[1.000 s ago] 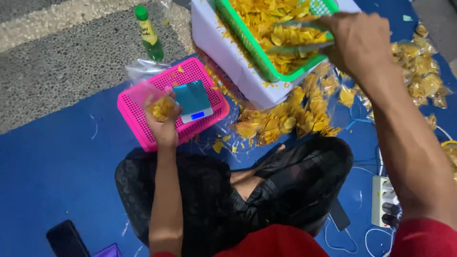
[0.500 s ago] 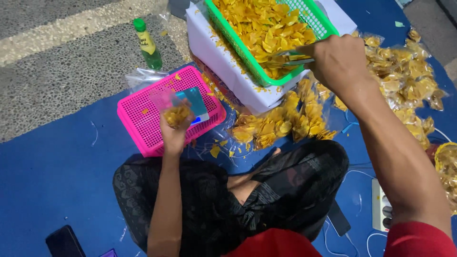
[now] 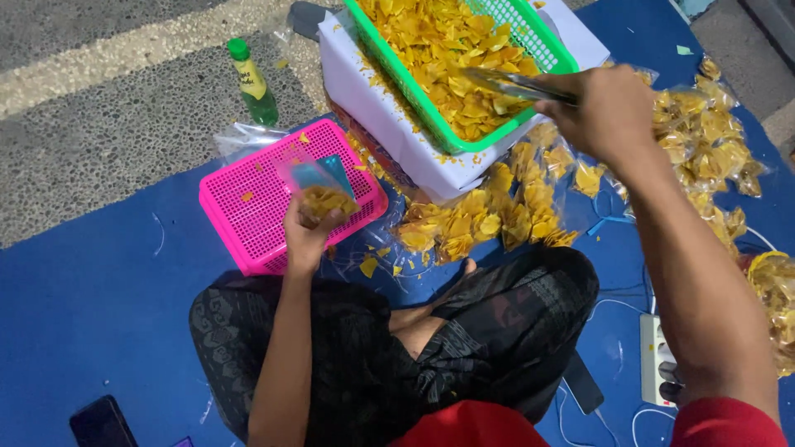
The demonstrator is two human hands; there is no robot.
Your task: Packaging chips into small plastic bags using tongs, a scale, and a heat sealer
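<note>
A: What's the left hand [image 3: 305, 234] doing rn?

B: It's gripping a small clear bag of yellow chips [image 3: 325, 199], fingers curled tight round its lower part, thumb pressing on the front. Bag's hovering over the pink basket [image 3: 248, 217], near that basket's right edge, w/ a small teal scale [image 3: 323, 172] showing just behind it.

A: And the right hand [image 3: 607, 112]?

B: It's closing round metal tongs [image 3: 509, 83], fingers wrapped on the handle end. Tong tips are pointing left into the green basket [image 3: 530, 37], lying on the heap of loose yellow chips [image 3: 447, 50]. Can't tell if the tips are pinching anything.

A: What's the green basket sitting on?

B: A white box [image 3: 381, 108], tilted, at the top edge of the blue mat [image 3: 99, 331].

A: Around that?

B: Filled chip bags [image 3: 480, 219] are lying on the mat just in front of the box, more bags [image 3: 704, 132] piling toward the mat's right edge. Green-capped bottle [image 3: 250, 83] is standing on the grey floor beyond the pink basket. Power strip [image 3: 658, 360] near the bottom right corner, dark phone [image 3: 99, 422] at the bottom left.
</note>
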